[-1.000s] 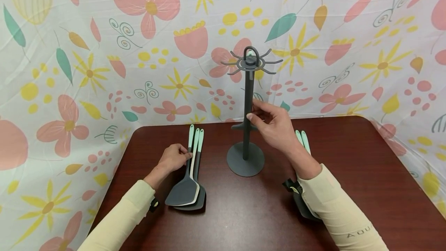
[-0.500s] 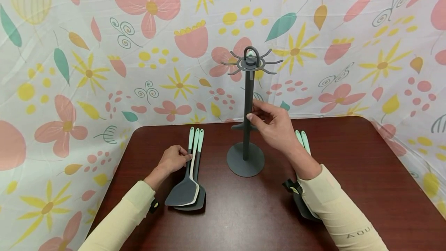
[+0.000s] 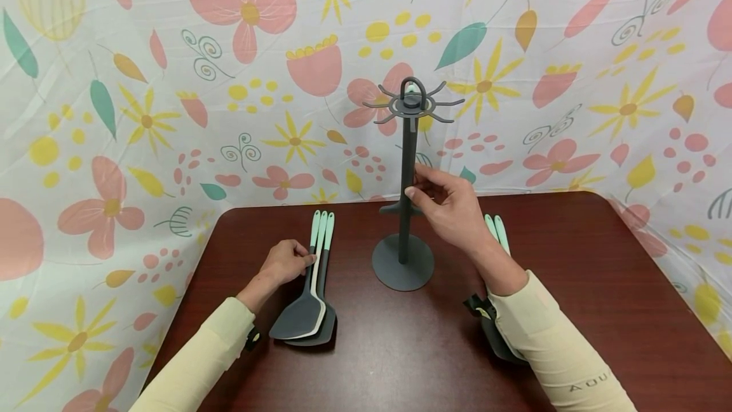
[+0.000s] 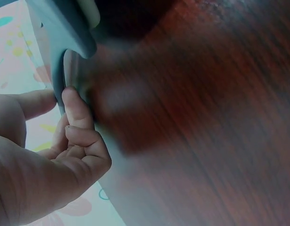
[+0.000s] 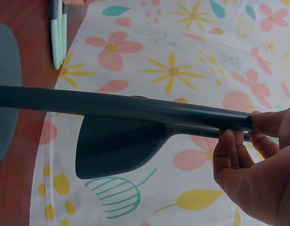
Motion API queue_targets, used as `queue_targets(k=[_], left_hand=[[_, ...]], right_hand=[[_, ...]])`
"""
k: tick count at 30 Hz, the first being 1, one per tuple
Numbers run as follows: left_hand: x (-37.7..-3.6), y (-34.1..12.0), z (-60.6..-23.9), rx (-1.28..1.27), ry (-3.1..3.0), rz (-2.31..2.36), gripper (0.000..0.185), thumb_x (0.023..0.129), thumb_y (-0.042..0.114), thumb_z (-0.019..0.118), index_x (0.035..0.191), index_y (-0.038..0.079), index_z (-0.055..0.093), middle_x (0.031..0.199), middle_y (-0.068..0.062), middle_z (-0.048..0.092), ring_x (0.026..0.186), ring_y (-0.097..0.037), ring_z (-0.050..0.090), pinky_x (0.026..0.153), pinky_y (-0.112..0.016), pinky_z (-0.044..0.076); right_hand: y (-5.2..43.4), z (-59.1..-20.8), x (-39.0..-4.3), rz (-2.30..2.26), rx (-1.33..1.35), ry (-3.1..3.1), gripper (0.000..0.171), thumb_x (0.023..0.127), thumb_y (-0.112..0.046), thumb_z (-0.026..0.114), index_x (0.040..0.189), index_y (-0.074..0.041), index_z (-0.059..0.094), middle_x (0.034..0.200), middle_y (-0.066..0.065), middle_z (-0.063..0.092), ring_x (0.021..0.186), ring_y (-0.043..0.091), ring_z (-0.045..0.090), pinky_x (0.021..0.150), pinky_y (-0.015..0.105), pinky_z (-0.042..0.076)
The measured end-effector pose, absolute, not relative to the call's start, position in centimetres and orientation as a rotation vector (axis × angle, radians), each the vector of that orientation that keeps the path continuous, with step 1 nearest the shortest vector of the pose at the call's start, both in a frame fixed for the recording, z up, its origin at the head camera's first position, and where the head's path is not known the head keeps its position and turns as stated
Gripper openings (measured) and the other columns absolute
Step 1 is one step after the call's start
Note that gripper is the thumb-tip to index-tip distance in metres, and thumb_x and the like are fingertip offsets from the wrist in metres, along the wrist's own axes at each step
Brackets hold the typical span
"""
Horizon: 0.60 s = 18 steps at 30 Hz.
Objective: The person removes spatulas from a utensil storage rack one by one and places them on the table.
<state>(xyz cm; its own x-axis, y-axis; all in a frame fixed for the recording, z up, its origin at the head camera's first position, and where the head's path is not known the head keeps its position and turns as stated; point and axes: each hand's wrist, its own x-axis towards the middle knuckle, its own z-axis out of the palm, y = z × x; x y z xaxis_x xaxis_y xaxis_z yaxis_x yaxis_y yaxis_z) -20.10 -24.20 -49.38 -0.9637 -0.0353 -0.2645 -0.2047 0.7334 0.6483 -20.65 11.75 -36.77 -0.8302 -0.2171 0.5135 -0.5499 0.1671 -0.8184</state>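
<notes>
My left hand pinches the dark handle of a grey spatula with a mint handle end. That spatula lies over a cream-coloured utensil and another dark spatula, handles side by side. In the left wrist view, thumb and fingertips grip the dark handle. My right hand holds the post of a grey utensil stand, thumb on its front and fingers behind. A dark turner hangs behind the post, mostly hidden in the head view; its handle runs close by the right fingers.
Two mint-handled utensils lie to the right, partly hidden under my right forearm. The stand's round base sits mid-table, its curved hooks spread above. A flowered cloth hangs behind the dark red wooden table.
The top spatula's handle end has shifted slightly right and toward me, closer to the other two handles. My right hand and the stand have stayed in place.
</notes>
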Motion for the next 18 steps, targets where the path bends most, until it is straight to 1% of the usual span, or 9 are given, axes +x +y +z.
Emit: queue_targets(k=[5, 10, 15, 18], left_hand=[[-20.12, -24.27, -49.40, -0.182, 2.708, 1.030, 0.026, 0.103, 0.032, 0.072, 0.107, 0.007, 0.068, 0.082, -0.007, 0.070, 0.073, -0.020, 0.067, 0.067, -0.035, 0.050], [-20.17, -24.38, -49.47, -0.180, 2.712, 1.013, 0.028, 0.104, 0.036, 0.071, 0.105, 0.008, 0.069, 0.081, -0.007, 0.070, 0.072, -0.020, 0.067, 0.067, -0.036, 0.050], [-20.18, -24.54, -49.19, -0.198, 2.715, 1.006, 0.030, 0.105, 0.039, 0.069, 0.103, 0.009, 0.069, 0.083, -0.007, 0.071, 0.074, -0.020, 0.068, 0.068, -0.036, 0.051], [-20.18, -24.60, -48.75, -0.207, 2.734, 1.013, 0.031, 0.105, 0.038, 0.068, 0.103, 0.007, 0.069, 0.085, -0.008, 0.071, 0.075, -0.020, 0.069, 0.067, -0.036, 0.051]], right_hand=[[11.81, -36.81, -20.65, 1.707, 0.737, -2.171, 0.036, 0.101, -0.004, 0.072, 0.137, -0.003, 0.071, 0.106, 0.014, 0.076, 0.091, 0.031, 0.074, 0.079, 0.023, 0.060], [11.79, -36.65, -20.56, 1.704, 0.726, -2.180, 0.037, 0.101, -0.005, 0.072, 0.138, -0.004, 0.071, 0.106, 0.012, 0.077, 0.092, 0.029, 0.074, 0.079, 0.024, 0.060], [11.75, -36.58, -20.50, 1.707, 0.729, -2.180, 0.037, 0.102, -0.006, 0.072, 0.139, -0.009, 0.071, 0.107, 0.011, 0.077, 0.092, 0.028, 0.074, 0.079, 0.024, 0.060], [11.74, -36.59, -20.51, 1.708, 0.732, -2.178, 0.037, 0.102, -0.006, 0.072, 0.139, -0.011, 0.072, 0.107, 0.010, 0.077, 0.092, 0.028, 0.074, 0.079, 0.025, 0.060]])
